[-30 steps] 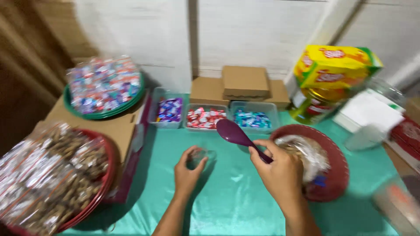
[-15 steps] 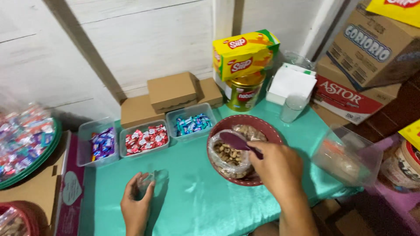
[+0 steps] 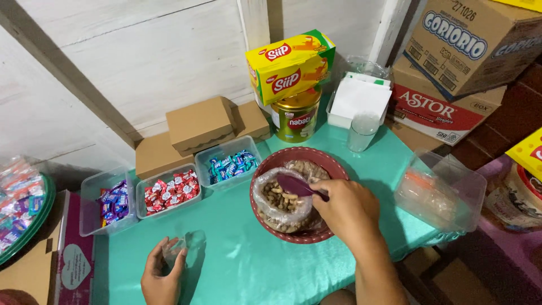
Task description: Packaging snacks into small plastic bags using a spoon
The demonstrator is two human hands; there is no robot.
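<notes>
The right hand (image 3: 344, 210) is gripping the handle of a purple spoon (image 3: 294, 186), whose bowl is lying on the peanuts in a clear bag (image 3: 279, 200) sitting open inside a red bowl (image 3: 271, 164) on the teal-covered bench (image 3: 254, 265). The left hand (image 3: 161, 274) is curling around a small clear cup (image 3: 174, 250) standing on the bench, well apart from the bowl. Three clear tubs of wrapped sweets (image 3: 169, 189) are sitting behind.

Right hand (image 3: 344, 212) dips purple spoon (image 3: 294, 186) into peanuts (image 3: 282, 200); left hand (image 3: 162, 274) holds, seemingly, clear cup (image 3: 175, 248).

purple spoon (image 3: 294, 186) | tilted, bowl in peanut bag (image 3: 280, 204) | clear cup (image 3: 174, 252) (upright, on cloth)
</notes>
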